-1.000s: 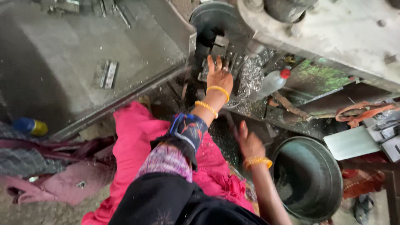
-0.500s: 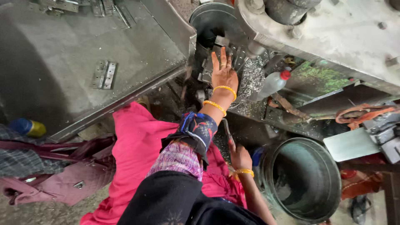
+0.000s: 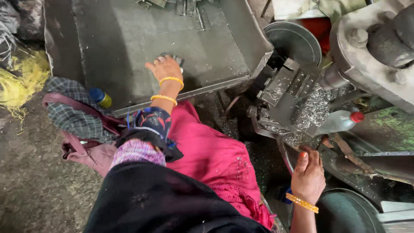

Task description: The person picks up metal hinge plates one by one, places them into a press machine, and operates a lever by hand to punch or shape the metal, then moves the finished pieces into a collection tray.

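My left hand (image 3: 166,69) reaches forward into a large grey metal tray (image 3: 129,39), its fingers curled over a small flat metal piece (image 3: 174,57) lying on the tray floor. My right hand (image 3: 308,174) is low on the right, fingers bent against a curved metal lever (image 3: 276,138) at the foot of a grey machine (image 3: 289,86). Whether it grips the lever is not visible. Both wrists wear orange bangles. Shiny metal shavings (image 3: 315,110) cover the machine bed.
A clear plastic bottle with a red cap (image 3: 340,121) lies on the shavings. A round metal tub (image 3: 293,41) stands behind the machine, another (image 3: 345,211) at the bottom right. A checked cloth and bag (image 3: 77,112), a blue-capped bottle (image 3: 100,97) and yellow fibres (image 3: 17,82) lie at the left.
My left hand has left the machine bed and swung left into the tray, onto the metal piece. My right hand has risen to the lever. The view has shifted.
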